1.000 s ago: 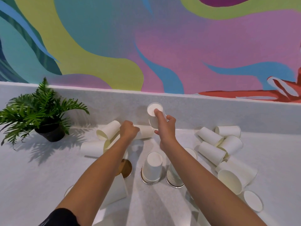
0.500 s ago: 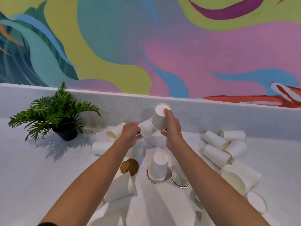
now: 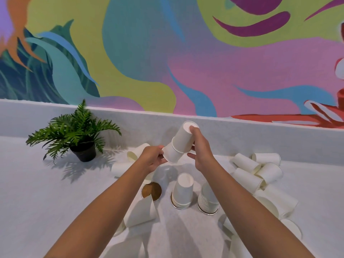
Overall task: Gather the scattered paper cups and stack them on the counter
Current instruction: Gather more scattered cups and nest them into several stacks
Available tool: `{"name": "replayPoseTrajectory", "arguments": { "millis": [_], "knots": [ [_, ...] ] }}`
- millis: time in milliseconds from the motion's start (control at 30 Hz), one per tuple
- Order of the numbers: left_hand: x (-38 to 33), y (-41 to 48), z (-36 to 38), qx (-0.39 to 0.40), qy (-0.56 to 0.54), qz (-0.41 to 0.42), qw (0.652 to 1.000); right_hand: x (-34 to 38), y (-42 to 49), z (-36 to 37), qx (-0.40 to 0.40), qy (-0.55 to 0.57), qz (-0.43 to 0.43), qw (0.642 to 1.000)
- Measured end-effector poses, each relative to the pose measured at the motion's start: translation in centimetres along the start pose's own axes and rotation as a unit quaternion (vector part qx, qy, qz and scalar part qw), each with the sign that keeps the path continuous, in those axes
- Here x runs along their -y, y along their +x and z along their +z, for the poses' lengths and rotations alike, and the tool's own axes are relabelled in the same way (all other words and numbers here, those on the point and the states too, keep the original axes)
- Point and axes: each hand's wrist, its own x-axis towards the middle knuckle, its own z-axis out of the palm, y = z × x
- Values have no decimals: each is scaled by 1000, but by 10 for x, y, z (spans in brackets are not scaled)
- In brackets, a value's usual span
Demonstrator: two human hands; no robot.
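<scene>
The right hand [image 3: 202, 151] pinches the upper white paper cup [image 3: 184, 137] over the lower white paper cup [image 3: 172, 154] gripped by the left hand [image 3: 152, 159], their shared long axis tilted up-right, between both hands.

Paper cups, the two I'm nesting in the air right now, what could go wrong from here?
The upper cup sits tilted over the lower cup, so pushing harder may jam or crease a rim. The left hand pinches only the lower cup's edge with its fingers, so that cup could slip. Lowering the pair might bump the two upside-down stacks right beneath both hands, and the right hand hangs closest to them.
</scene>
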Motion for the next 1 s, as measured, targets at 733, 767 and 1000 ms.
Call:
{"name": "replayPoseTrajectory", "arguments": {
  "millis": [733, 767, 1000],
  "knots": [
    [-24, -31, 1, 33, -32, -39, 998, -4, -15, 1, 147, -233, -77, 958],
    [-26, -31, 1, 35, -34, -37, 998, -6, -15, 0, 160, -255, -101, 948],
    [-40, -28, -6, 84, 120, 52, 988, -15, -8, 10, 75, -230, -167, 956]
  ]
}}
